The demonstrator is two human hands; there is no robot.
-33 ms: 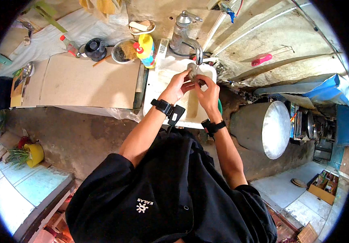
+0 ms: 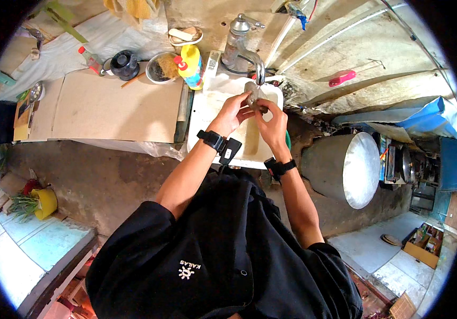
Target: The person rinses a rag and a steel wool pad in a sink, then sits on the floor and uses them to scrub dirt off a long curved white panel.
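A small brownish-grey, lumpy, wet-looking object (image 2: pixel 252 96) is held just under the spout of the metal tap (image 2: pixel 259 74). Its kind is not clear. My left hand (image 2: pixel 235 112) grips its left side, with the fingers curled under it. From the right, my right hand (image 2: pixel 272 121) pinches its lower end between thumb and fingers. Both hands are over the white sink (image 2: pixel 228 154), whose basin is partly hidden by them. Black straps with small devices are on both wrists.
Left of the sink stand a yellow bottle with a red cap (image 2: pixel 190 66), a bowl with a brown scrubber (image 2: pixel 163 68) and a dark mortar (image 2: pixel 125 64), beside a cardboard sheet (image 2: pixel 117 106). A large metal pot (image 2: pixel 340 167) is on the right. A pink-handled tool (image 2: pixel 342 78) lies beyond it.
The lumpy object has shifted very slightly between my fingers. Both hands remain in almost the same place below the tap.
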